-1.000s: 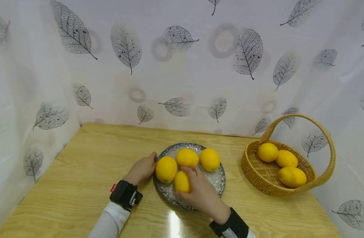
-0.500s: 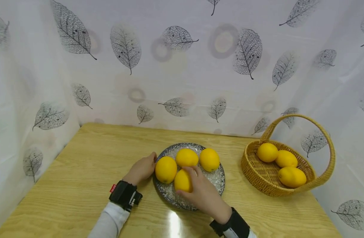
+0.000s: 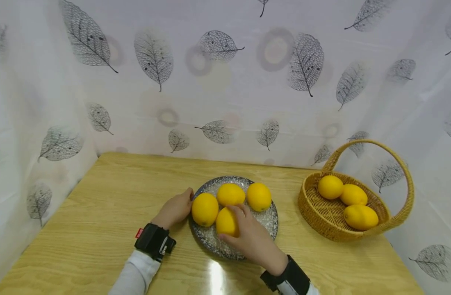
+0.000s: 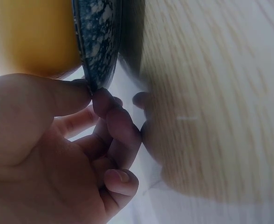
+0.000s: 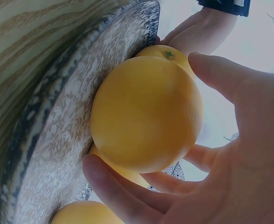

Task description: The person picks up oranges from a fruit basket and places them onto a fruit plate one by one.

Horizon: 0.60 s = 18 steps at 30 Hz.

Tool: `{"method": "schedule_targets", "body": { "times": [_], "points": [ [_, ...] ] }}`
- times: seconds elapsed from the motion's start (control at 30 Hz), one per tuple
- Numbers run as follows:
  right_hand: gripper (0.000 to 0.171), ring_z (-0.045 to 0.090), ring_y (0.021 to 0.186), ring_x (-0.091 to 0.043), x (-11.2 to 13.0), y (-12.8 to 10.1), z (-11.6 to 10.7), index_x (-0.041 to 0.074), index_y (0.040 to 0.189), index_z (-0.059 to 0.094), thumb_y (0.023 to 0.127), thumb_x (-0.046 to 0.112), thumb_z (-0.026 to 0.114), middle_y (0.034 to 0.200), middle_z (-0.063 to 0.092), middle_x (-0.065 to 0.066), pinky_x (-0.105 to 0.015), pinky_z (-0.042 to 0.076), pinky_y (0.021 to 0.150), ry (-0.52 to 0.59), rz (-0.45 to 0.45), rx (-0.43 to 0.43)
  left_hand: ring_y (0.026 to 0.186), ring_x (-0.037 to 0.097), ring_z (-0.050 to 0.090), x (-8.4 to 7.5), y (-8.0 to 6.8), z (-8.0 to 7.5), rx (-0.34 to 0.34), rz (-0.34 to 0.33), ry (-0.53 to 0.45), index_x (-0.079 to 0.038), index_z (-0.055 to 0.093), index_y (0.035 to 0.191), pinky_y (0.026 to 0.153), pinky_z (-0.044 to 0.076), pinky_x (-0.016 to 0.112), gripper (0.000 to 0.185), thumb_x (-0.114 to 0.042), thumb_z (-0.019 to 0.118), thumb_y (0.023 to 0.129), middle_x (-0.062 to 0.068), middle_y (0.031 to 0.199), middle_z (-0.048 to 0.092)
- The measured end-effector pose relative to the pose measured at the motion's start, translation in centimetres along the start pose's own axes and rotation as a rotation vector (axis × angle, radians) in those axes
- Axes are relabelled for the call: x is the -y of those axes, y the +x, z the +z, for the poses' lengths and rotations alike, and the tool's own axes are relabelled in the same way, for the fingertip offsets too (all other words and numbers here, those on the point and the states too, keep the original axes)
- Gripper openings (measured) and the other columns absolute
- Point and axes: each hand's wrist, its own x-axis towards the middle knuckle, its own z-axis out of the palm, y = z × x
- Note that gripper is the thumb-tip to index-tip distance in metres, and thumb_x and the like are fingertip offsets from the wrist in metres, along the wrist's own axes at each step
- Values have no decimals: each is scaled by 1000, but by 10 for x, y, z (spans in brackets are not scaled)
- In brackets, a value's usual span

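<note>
A speckled dark plate [image 3: 266,223] sits mid-table and carries several yellow citrus fruits. My left hand [image 3: 188,198] is at its left rim; in the left wrist view the thumb and fingers [image 4: 104,100] pinch the plate rim [image 4: 97,42] below one fruit [image 4: 30,37]. My right hand [image 3: 233,224] curls over the front fruit [image 3: 224,220]. The right wrist view shows its thumb and fingers [image 5: 113,186] wrapped round that fruit [image 5: 146,116], which rests on the plate [image 5: 53,140].
A wicker basket [image 3: 321,223] with a hoop handle stands at the right of the wooden table [image 3: 100,205] and holds three more yellow fruits [image 3: 352,194]. Leaf-printed cloth [image 3: 225,82] closes off the back and both sides.
</note>
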Motion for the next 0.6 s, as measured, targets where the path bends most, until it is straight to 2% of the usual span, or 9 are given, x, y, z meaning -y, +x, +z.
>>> {"method": "schedule_targets", "body": {
  "times": [0.27, 0.6],
  "points": [
    [78, 65, 113, -34, 2, 0, -3, 12, 148, 47, 86, 46, 79, 147, 47, -19, -50, 57, 87, 3, 9, 3, 73, 21, 53, 0, -1, -1, -2, -1, 0, -6, 54, 112, 68, 43, 34, 13, -17, 49, 106, 8, 83, 61],
    [77, 66, 110, -32, 3, -1, -6, 11, 147, 47, 86, 44, 80, 145, 49, -18, -48, 58, 84, -24, 5, -6, 72, 21, 53, -2, -3, -1, -10, 9, 7, -6, 54, 111, 66, 42, 34, 12, -17, 49, 106, 7, 81, 60]
  ]
}}
